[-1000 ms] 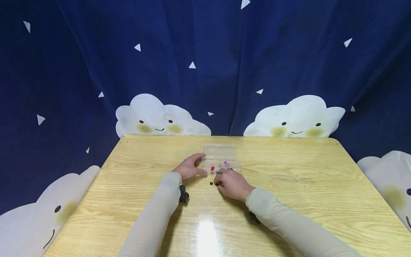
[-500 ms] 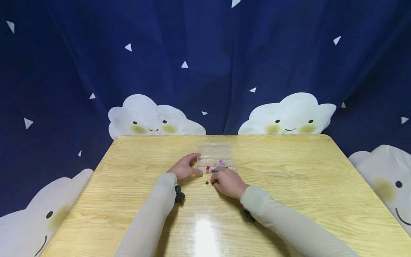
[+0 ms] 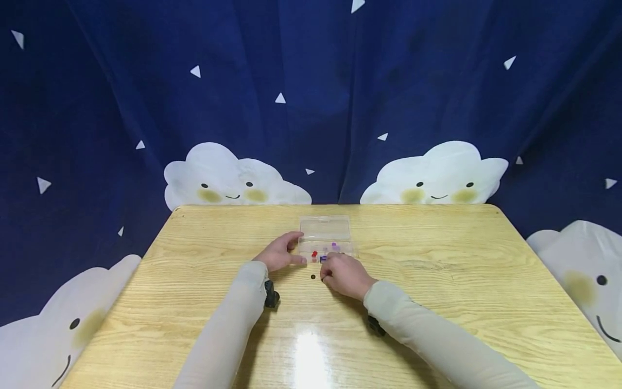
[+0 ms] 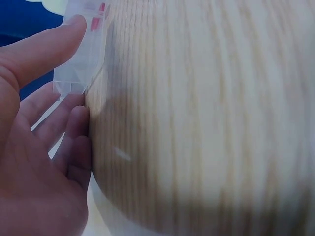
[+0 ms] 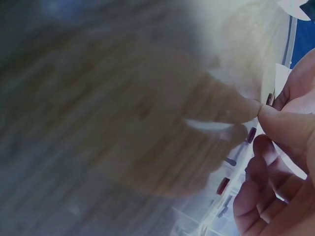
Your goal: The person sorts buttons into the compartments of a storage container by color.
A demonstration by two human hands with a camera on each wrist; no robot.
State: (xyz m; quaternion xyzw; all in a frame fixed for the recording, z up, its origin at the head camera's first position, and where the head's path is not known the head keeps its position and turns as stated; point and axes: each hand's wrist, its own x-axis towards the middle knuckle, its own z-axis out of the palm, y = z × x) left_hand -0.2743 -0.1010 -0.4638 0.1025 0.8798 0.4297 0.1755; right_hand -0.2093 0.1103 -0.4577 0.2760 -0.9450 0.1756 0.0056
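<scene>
A clear plastic box (image 3: 324,229) with compartments lies at the far middle of the table, lid raised toward the back. Its left end is held by my left hand (image 3: 282,252), thumb along the front wall and fingers at the end, as the left wrist view shows. Just in front of the box, my right hand (image 3: 347,275) has thumb and forefinger on a small dark disc (image 5: 269,98), mostly hidden by the fingers. Left of it a second dark disc (image 3: 313,276) lies on the wood. Inside the box are red pieces (image 3: 314,255) and a purple piece (image 3: 333,245).
The wooden table (image 3: 218,335) reaches around both arms. A dark blue curtain (image 3: 311,97) with white triangles and clouds hangs behind its far edge. Glare falls on the near middle of the tabletop.
The head view has shifted slightly, moving the scene leftward. The right hand's fingers have closed in over the dark disc, covering more of it. My left hand stays at the box.
</scene>
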